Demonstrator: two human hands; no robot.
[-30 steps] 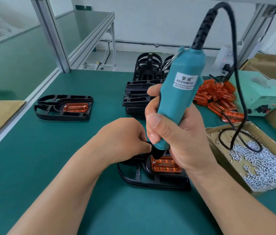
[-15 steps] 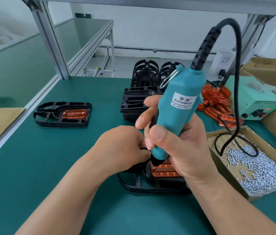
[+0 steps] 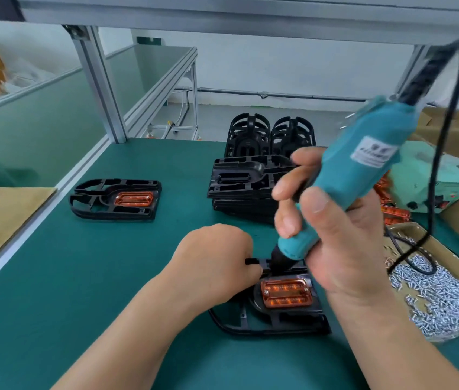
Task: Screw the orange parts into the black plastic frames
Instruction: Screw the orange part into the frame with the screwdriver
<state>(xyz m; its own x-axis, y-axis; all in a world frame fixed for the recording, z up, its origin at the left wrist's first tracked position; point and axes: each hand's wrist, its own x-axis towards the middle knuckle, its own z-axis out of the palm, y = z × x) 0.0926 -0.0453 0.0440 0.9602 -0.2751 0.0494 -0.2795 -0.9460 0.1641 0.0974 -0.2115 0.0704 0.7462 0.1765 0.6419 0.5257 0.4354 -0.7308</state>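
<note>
A black plastic frame (image 3: 251, 329) lies flat on the green desk (image 3: 82, 277), near the middle and just ahead of the person. It is an openwork piece with a thin curved rim on its left side and a raised seat at its centre. In that seat sits the orange part (image 3: 286, 292), a clear amber rounded rectangle with ribbed slots, and a small silver screw head shows at each of its short ends. The left grip (image 3: 211, 263) is curled over the frame's far left edge and holds it down; its fingertips are hidden under the knuckles. The right grip (image 3: 343, 243) is wrapped tight round a teal screwdriver (image 3: 363, 164), thumb toward the camera and fingers across the barrel. The tool tilts, with its top leaning far and right and its black nose down on the frame just beyond the part. A black cable (image 3: 434, 164) loops from its top. Far left on the desk lies a second frame (image 3: 93, 198) with its own orange insert (image 3: 133, 199) seated. A stack (image 3: 239, 184) of bare frames sits far centre, with more standing upright (image 3: 270, 133) behind it. To the right, a cardboard box (image 3: 453, 334) holds silver screws (image 3: 448, 294). Beyond it lie loose orange pieces (image 3: 393, 213) and a pale green unit (image 3: 431, 178).
</note>
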